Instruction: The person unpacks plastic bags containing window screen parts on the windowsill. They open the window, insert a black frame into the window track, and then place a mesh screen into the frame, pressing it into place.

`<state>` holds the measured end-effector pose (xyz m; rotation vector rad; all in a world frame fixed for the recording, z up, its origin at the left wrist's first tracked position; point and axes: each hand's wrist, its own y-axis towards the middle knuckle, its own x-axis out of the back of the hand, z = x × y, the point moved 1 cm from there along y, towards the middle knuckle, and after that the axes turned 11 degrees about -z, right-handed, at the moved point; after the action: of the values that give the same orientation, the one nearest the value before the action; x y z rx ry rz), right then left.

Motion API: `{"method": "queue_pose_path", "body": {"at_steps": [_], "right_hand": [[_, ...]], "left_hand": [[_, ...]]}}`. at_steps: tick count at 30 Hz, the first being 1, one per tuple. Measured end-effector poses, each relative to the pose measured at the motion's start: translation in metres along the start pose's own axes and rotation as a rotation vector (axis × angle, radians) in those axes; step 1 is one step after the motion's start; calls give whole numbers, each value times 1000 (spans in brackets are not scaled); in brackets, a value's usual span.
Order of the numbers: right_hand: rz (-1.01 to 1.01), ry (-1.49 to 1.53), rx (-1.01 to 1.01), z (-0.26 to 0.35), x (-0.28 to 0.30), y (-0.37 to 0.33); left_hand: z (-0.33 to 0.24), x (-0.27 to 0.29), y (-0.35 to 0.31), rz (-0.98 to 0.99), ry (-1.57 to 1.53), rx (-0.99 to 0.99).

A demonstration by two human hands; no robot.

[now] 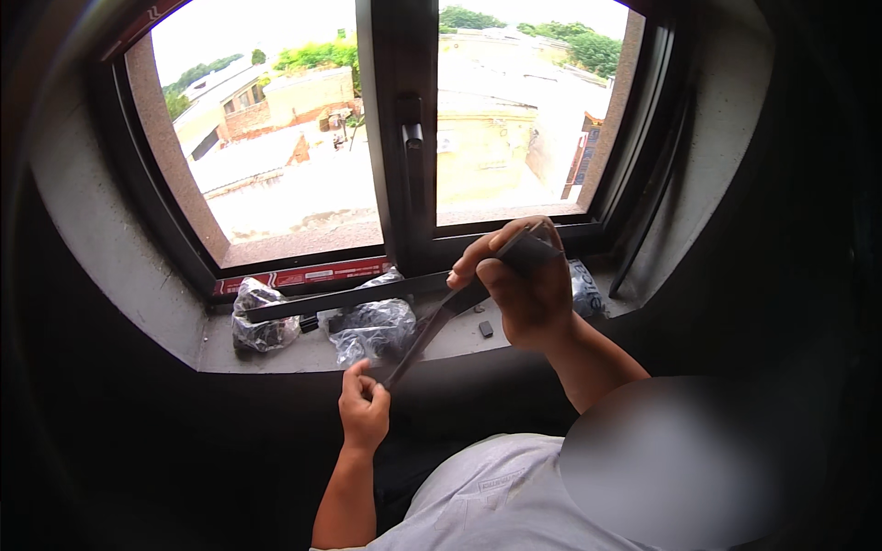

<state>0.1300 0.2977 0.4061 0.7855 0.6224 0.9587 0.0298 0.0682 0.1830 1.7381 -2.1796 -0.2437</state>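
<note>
A dark, flat, flexible-looking strip (430,332) runs at a slant between my hands, in front of the window sill. Its lower end is pinched between the thumb and fingers of my left hand (365,410). Higher up and to the right, my right hand (531,296) grips the other end, which looks wider or folded at the fingers. Behind it, a long dark bar (354,298) lies across two clear plastic bags; its right end is hidden behind the strip and my right hand. The left bag (266,317) and middle bag (378,321) hold dark pieces.
On the sill (441,351) sits a small black block (486,329). Another plastic bag (586,290) lies beyond my right wrist. The dark-framed window (397,184) has a handle (412,138) and red tape (322,275) along its bottom. A thin black rod (654,207) leans at the right.
</note>
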Motion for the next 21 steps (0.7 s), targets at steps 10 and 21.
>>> {"method": "queue_pose_path", "body": {"at_steps": [10,21], "right_hand": [[-66,-165,100,0,23,3],[-526,-595,-355,-28,113,-33]], "left_hand": [[256,236,-285,-441,799,498],[277,355,-373,-1231,455,1356]]}}
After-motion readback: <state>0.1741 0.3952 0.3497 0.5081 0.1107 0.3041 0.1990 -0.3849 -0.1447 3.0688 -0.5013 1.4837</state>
